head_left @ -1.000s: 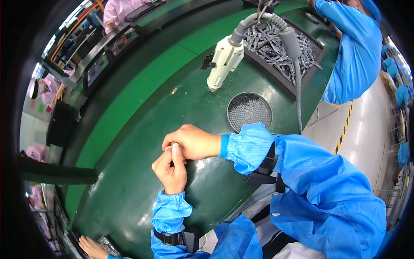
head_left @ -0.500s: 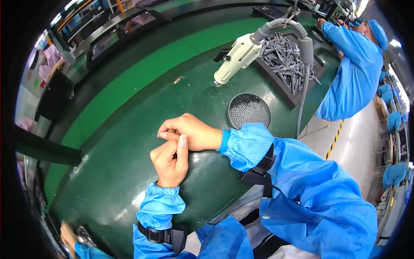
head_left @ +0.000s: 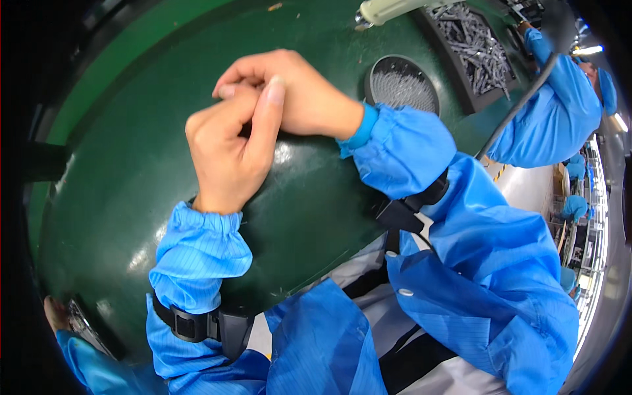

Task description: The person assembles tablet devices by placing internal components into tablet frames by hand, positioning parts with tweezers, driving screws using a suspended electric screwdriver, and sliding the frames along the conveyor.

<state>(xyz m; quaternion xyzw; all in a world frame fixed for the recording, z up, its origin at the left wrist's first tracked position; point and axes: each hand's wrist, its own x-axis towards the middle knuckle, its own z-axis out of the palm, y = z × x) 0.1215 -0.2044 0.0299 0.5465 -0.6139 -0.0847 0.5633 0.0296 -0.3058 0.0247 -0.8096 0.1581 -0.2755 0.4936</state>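
Observation:
Above the green tabletop [head_left: 316,217], my two hands meet with curled fingers touching. My left hand [head_left: 227,148] is closed, its thumb pointing up against the fingers of my right hand [head_left: 299,95]. Bent over it from the right, my right hand is also closed. Whatever the fingertips may hold is hidden between them. Just beyond my right cuff stands a round dark dish [head_left: 368,84] of small grey pieces, partly covered by the sleeve.
A pale handheld tool [head_left: 388,9] hangs at the top edge, partly cut off. Right of it, a black tray [head_left: 449,60] holds many slim grey parts [head_left: 479,49]. A co-worker in blue [head_left: 550,122] is at the right; another person's hand [head_left: 55,315] shows at lower left.
The view has shifted, so the table, dish and tray sit higher in it. My hands appear larger and higher, still pressed together with curled fingers.

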